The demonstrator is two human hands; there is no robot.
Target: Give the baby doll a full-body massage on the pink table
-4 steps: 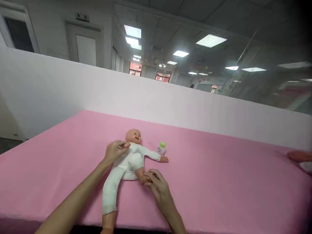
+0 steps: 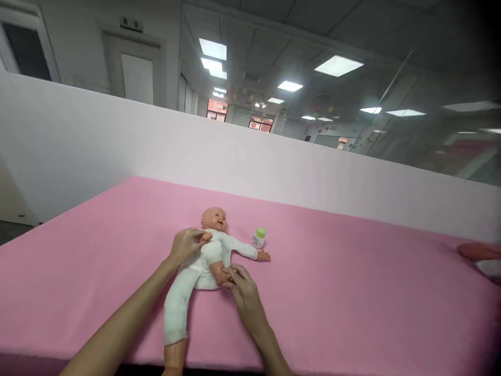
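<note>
A baby doll (image 2: pixel 224 241) with a white cloth body lies on its back on the pink table (image 2: pixel 332 292), head away from me. My left hand (image 2: pixel 188 245) is closed around the doll's hand, holding it over the chest. The fingers of my right hand (image 2: pixel 240 287) grip the doll's foot, with that leg bent up over its belly. The doll's other leg (image 2: pixel 176 308) lies straight toward the near edge, and its other arm (image 2: pixel 245 248) stretches out to the right. Just beyond that arm stands a small white bottle with a green cap (image 2: pixel 259 238).
A white low wall (image 2: pixel 250 162) runs along the far side of the table, with glass above it at the right. At the far right edge lies a reddish and white object (image 2: pixel 479 253), only partly in view. Behind the wall are a door (image 2: pixel 136 78) and ceiling lights.
My right hand has moved up and to the left, pushing the doll's bent leg further over its belly. My left hand, with the doll's hand, has shifted slightly to the right.
</note>
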